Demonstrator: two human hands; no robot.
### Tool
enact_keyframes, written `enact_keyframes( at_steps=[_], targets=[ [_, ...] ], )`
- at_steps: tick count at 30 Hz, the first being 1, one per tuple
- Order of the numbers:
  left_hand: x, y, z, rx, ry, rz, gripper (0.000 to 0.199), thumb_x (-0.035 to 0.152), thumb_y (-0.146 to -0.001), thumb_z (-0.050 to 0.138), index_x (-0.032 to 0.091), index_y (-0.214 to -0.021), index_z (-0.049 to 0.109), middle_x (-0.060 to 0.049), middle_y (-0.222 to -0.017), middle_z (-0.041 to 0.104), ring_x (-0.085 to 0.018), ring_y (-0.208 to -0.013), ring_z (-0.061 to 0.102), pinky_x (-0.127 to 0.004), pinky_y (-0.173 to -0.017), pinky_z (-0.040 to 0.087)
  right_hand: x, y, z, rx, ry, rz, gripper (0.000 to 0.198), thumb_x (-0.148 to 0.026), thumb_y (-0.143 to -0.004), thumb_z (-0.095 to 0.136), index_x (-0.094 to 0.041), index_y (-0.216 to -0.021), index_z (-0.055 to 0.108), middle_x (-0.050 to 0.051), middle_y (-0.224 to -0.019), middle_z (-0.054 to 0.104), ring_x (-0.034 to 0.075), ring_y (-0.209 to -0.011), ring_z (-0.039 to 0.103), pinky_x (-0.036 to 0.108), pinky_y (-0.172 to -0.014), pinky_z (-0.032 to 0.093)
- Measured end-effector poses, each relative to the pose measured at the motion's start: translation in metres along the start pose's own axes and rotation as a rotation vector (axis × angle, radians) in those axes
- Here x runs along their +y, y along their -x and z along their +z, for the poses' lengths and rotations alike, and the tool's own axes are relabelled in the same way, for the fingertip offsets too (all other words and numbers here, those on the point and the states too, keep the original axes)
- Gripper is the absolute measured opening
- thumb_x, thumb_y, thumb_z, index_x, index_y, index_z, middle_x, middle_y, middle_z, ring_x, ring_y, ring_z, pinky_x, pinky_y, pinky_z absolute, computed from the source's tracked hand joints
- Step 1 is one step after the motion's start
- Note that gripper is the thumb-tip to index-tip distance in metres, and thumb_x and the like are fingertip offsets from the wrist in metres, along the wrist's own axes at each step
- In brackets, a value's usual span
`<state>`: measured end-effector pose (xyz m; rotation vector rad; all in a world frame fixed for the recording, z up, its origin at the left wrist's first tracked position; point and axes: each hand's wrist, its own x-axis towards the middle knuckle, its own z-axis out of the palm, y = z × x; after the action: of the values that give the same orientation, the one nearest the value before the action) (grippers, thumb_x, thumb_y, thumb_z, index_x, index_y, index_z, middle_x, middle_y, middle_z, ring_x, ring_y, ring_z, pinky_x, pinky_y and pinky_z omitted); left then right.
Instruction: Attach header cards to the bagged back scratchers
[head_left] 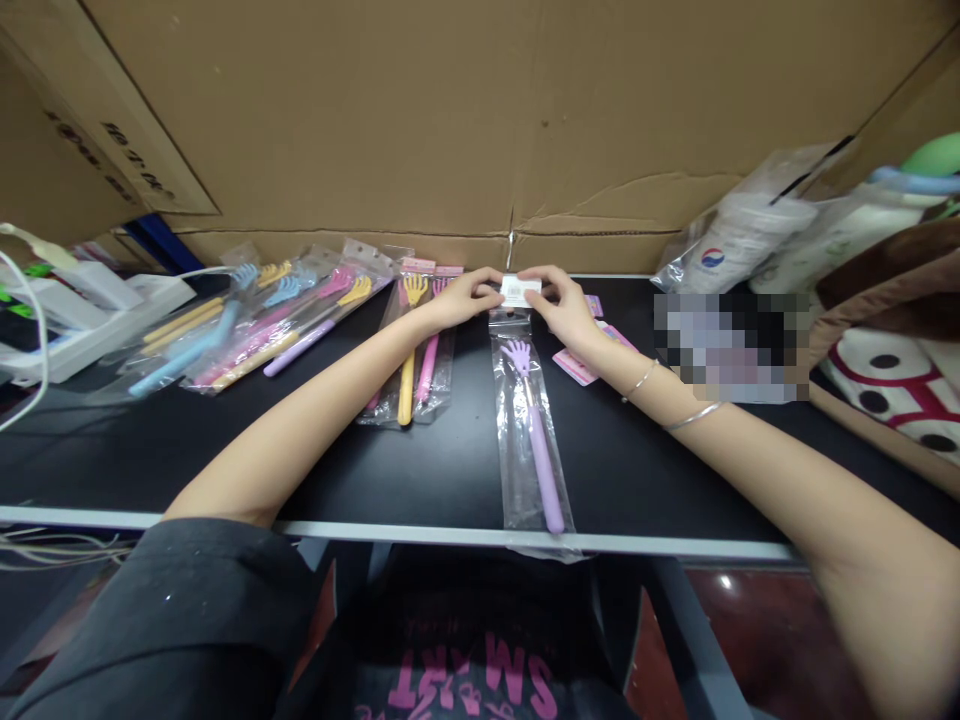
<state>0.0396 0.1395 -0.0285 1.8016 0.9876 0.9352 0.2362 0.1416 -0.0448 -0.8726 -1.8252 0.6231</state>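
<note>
My left hand [469, 298] and my right hand [562, 308] pinch a small white card [514, 290] with a barcode-like print between them. The card is at the top end of a clear plastic bag [514, 480]; I cannot tell whether it is fixed to the bag. Inside the bag lies a purple back scratcher [545, 470], its hand-shaped head pointing away from me. The bag's lower end hangs slightly over the table's front edge. Beneath my right forearm are pink printed cards [576, 368], partly hidden.
Bagged yellow and pink back scratchers [406, 385] lie left of centre, with several more [247, 345] further left. A power strip [150, 305] with cables stands at the far left. On the right are a bagged cup [742, 240] and a brown-handled bag [885, 290]. Cardboard [360, 120] walls the back.
</note>
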Motion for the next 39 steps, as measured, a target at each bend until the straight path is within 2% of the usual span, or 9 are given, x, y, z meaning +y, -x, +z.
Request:
enact_keyframes(
  at_steps=[4, 9, 12, 18, 24, 35, 39],
  targets=[
    [-0.001, -0.001, 0.0, -0.001, 0.014, 0.01, 0.017, 0.012, -0.086, 0.058, 0.014, -0.103, 0.055, 0.006, -0.061, 0.059, -0.009, -0.064, 0.056, -0.021, -0.069, 0.04, 0.002, -0.001, 0.0, 0.025, -0.016, 0.048, 0.023, -0.022, -0.081, 0.061, -0.025, -0.103, 0.062, 0.005, -0.118, 0.066, 0.023, -0.104, 0.061, 0.041, -0.091, 0.052],
    [-0.002, -0.002, 0.0, 0.005, 0.02, 0.023, 0.019, 0.012, -0.086, 0.059, 0.014, -0.105, 0.057, 0.006, -0.062, 0.058, -0.008, -0.064, 0.057, -0.02, -0.068, 0.041, 0.009, -0.003, 0.0, -0.06, -0.124, 0.114, 0.023, -0.03, -0.081, 0.063, -0.025, -0.103, 0.057, 0.005, -0.105, 0.07, 0.022, -0.098, 0.064, 0.039, -0.087, 0.054],
    [-0.002, -0.001, 0.0, -0.005, 0.009, 0.019, 0.02, 0.011, -0.086, 0.057, 0.014, -0.106, 0.058, 0.006, -0.062, 0.059, -0.008, -0.064, 0.057, -0.02, -0.068, 0.042, 0.012, -0.003, 0.001, -0.086, -0.163, 0.133, 0.025, -0.032, -0.08, 0.064, -0.025, -0.102, 0.054, 0.005, -0.103, 0.071, 0.021, -0.095, 0.065, 0.04, -0.086, 0.054],
    [-0.004, -0.001, -0.001, -0.011, -0.011, 0.023, 0.021, 0.016, -0.086, 0.059, 0.014, -0.107, 0.059, 0.005, -0.066, 0.06, -0.009, -0.067, 0.057, -0.021, -0.071, 0.043, 0.01, -0.001, 0.002, -0.08, -0.168, 0.109, 0.027, -0.036, -0.08, 0.065, -0.026, -0.101, 0.051, 0.005, -0.106, 0.069, 0.021, -0.097, 0.065, 0.039, -0.084, 0.055],
    [-0.007, -0.003, 0.0, 0.036, 0.009, 0.039, 0.022, 0.012, -0.084, 0.06, 0.013, -0.106, 0.059, 0.005, -0.068, 0.059, -0.008, -0.066, 0.054, -0.019, -0.067, 0.04, 0.006, 0.0, 0.002, -0.062, -0.177, 0.08, 0.026, -0.033, -0.079, 0.066, -0.026, -0.1, 0.054, 0.005, -0.11, 0.068, 0.022, -0.101, 0.064, 0.04, -0.088, 0.055],
    [-0.007, -0.002, -0.001, 0.03, 0.021, 0.051, 0.026, 0.017, -0.083, 0.065, 0.013, -0.109, 0.058, 0.004, -0.067, 0.059, -0.01, -0.066, 0.056, -0.022, -0.069, 0.042, 0.006, -0.001, 0.002, -0.064, -0.146, 0.056, 0.025, -0.035, -0.08, 0.066, -0.025, -0.102, 0.059, 0.005, -0.106, 0.069, 0.022, -0.101, 0.065, 0.041, -0.09, 0.054],
    [-0.007, -0.002, 0.001, 0.042, 0.001, 0.039, 0.025, 0.017, -0.085, 0.063, 0.014, -0.109, 0.057, 0.004, -0.068, 0.06, -0.009, -0.066, 0.058, -0.021, -0.069, 0.043, 0.004, -0.001, 0.001, -0.053, -0.14, 0.045, 0.026, -0.039, -0.081, 0.066, -0.025, -0.102, 0.058, 0.005, -0.107, 0.068, 0.022, -0.094, 0.065, 0.039, -0.085, 0.055]
  ],
)
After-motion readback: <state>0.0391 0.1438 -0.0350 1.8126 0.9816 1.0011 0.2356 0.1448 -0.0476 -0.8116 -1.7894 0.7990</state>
